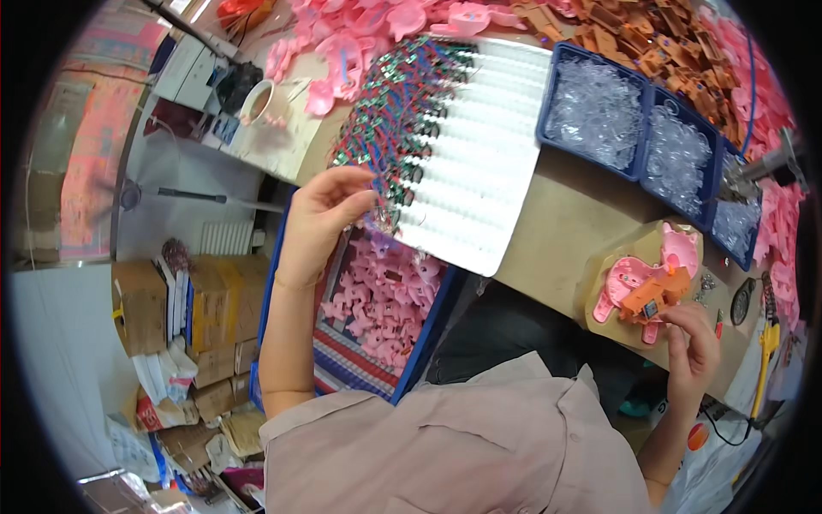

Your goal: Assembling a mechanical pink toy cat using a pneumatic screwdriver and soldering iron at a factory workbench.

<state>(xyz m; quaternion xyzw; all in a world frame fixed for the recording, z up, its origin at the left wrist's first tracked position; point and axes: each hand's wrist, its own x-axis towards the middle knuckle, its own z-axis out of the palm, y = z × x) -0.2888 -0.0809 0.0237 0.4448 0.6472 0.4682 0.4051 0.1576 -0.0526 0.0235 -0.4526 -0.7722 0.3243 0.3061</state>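
My left hand (330,210) is at the near left edge of a heap of small green circuit boards with red and blue wires (390,111). Its thumb and fingers are pinched together; whatever lies between them is hidden. Those boards rest on a white ridged foam tray (479,163). On the right, my right hand (692,347) has its fingertips at the near edge of an orange plastic part (658,291), beside a small dark square piece. That part sits tilted over a pink plastic shell (629,272) in a tan fixture (595,295).
Blue bins (595,107) of clear plastic pieces stand behind the fixture. Orange parts (659,51) and pink shells (368,30) are piled at the back. A blue crate (419,360) of small pink parts is below my left hand. Small screws (705,287) lie beside the fixture.
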